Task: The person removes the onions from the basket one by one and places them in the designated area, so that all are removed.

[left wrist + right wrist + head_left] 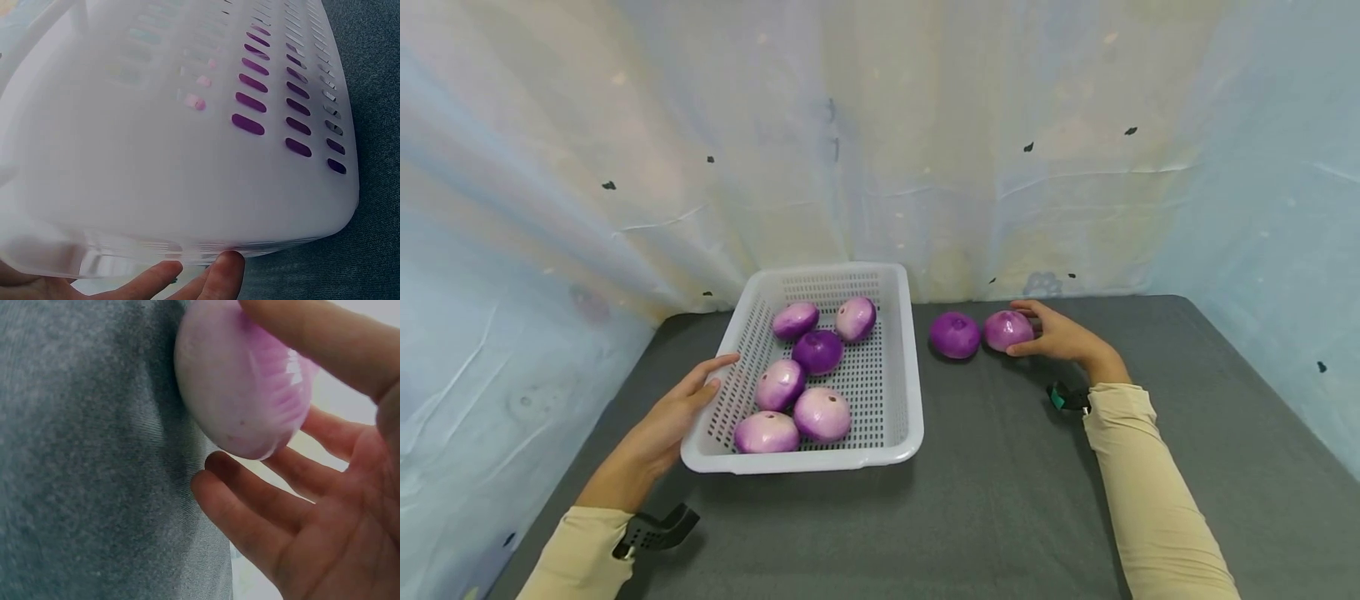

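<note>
A white perforated plastic basket contains several purple onions, some pale pink, one dark purple. At its left side my left hand holds the rim; the left wrist view shows fingertips against the basket's wall. To the right of the basket, my right hand grips a glossy purple onion on the table, thumb on its near side and fingers on its far side. In the right wrist view that onion sits between thumb and fingers, while two fingers extend below it.
Another dark purple onion lies between the basket and the gripped one, close to it. The table wears a grey cloth. A pale patterned curtain hangs behind the table and along its sides.
</note>
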Motion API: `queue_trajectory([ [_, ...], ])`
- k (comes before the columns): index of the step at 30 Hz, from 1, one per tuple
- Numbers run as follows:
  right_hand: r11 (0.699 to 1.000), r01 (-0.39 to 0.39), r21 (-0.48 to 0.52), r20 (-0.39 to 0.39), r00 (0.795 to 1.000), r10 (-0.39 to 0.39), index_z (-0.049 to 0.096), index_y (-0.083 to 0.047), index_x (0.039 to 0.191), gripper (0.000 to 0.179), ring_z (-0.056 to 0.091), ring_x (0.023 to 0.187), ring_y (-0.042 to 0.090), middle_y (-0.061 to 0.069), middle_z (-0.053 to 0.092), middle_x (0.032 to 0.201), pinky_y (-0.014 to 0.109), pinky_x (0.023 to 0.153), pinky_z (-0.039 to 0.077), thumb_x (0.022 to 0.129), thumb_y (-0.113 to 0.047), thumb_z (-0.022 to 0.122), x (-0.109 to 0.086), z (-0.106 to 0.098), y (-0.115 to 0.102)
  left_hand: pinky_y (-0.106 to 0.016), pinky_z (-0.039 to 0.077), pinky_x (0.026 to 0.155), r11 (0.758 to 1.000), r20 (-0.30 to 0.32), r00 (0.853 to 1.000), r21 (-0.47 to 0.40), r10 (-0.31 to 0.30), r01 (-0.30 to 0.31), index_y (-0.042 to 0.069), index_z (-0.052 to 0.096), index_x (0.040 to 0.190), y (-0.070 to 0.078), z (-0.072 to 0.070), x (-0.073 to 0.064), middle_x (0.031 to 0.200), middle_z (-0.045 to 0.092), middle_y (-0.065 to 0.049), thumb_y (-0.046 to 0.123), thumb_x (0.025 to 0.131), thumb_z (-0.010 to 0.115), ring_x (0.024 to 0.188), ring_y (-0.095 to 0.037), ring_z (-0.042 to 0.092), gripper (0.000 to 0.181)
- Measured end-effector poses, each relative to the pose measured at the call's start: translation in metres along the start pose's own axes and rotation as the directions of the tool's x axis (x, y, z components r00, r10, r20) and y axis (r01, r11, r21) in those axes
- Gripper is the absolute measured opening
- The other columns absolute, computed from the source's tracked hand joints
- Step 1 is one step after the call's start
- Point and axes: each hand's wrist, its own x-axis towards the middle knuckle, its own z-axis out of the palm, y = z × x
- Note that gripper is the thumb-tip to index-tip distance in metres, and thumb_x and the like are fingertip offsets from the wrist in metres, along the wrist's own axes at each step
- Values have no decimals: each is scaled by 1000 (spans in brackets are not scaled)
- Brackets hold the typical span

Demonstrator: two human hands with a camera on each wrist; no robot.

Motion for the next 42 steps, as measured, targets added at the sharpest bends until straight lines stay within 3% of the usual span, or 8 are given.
queue_trajectory([
  [8,996,19,-93,-60,998,-24,20,-6,157,90,22,147,49,24,21,162,64,111,32,90,-25,75,-3,-8,-19,-45,51,89,1000,2,1000,11,1,-1,27,15,158,0,0,1,164,8,-24,39,110,23,139,-49,31,51],
  [13,984,111,-137,-115,985,-128,24,-11,157,88,22,148,43,15,25,163,65,113,27,89,-30,76,-10,-9,-53,-46,52,88,1000,4,1000,22,-2,2,28,15,158,0,-1,1,164,8,-24,40,109,24,138,-50,33,52],
  [17,953,237,-189,-102,960,-259,29,-11,156,85,27,147,40,15,29,161,62,115,26,88,-30,77,-13,4,-91,-46,53,88,1000,2,1000,27,-14,14,29,15,158,3,-2,3,164,7,-24,41,109,24,139,-50,33,51],
  [24,871,453,-192,48,890,-453,40,-19,150,74,39,142,24,4,40,155,51,114,37,88,-32,77,-17,59,-151,-45,53,88,999,6,1000,33,-21,20,29,14,159,4,-2,3,164,8,-23,41,109,24,137,-46,36,52],
  [30,806,574,-145,186,816,-547,47,-21,144,63,44,137,13,-2,47,148,40,113,40,89,-29,76,-5,109,-179,-45,53,87,999,-1,1000,30,-21,21,28,14,159,4,0,0,163,8,-24,41,109,24,137,-48,36,52],
  [36,693,670,-266,328,739,-589,51,-22,142,57,46,134,8,-5,52,143,30,114,37,91,-34,72,9,149,-196,-46,55,86,999,-7,1000,34,-27,27,29,15,158,3,1,-4,163,10,-24,42,109,24,134,-44,41,52],
  [39,657,671,-344,395,738,-547,49,-23,144,62,46,135,10,-5,49,147,30,115,37,88,-34,75,12,157,-203,-45,55,84,999,-20,1000,45,-19,20,30,17,157,3,0,-6,162,12,-25,43,109,24,131,-39,46,51],
  [42,629,651,-425,449,755,-478,44,-26,148,74,42,141,13,-4,43,153,32,117,35,84,-36,79,11,161,-205,-42,55,84,999,-26,1000,52,-3,5,29,18,157,3,-1,-8,161,14,-26,43,109,24,128,-32,50,51],
])
